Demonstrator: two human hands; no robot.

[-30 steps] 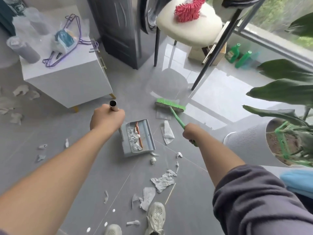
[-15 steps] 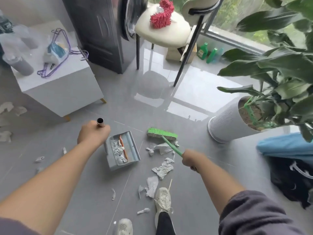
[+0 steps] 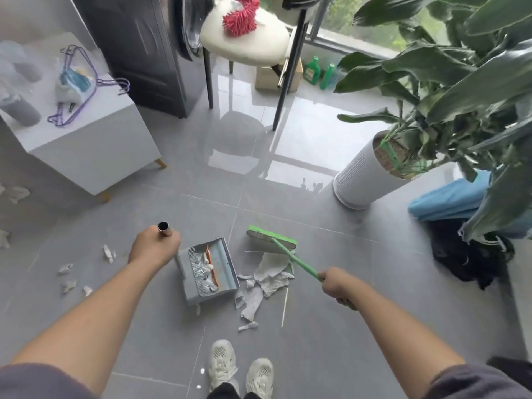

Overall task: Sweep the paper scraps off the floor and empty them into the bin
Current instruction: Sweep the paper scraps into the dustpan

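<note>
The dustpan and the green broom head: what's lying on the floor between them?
In the head view, torn paper scraps lie piled between the dustpan and the broom head, right at the pan's open edge.

- I count one grey dustpan (image 3: 209, 269) and one green broom (image 3: 272, 238).
- Two hands: left hand (image 3: 152, 245), right hand (image 3: 337, 285).
- Two pale shoes (image 3: 240, 365).
- One chair (image 3: 244, 38), one white cabinet (image 3: 86, 145), one potted plant (image 3: 368, 171).
- Two green bottles (image 3: 319, 71).
- Four small paper scraps (image 3: 69, 280) lie left of the dustpan; the heap beside its mouth is too jumbled for me to count.
</note>
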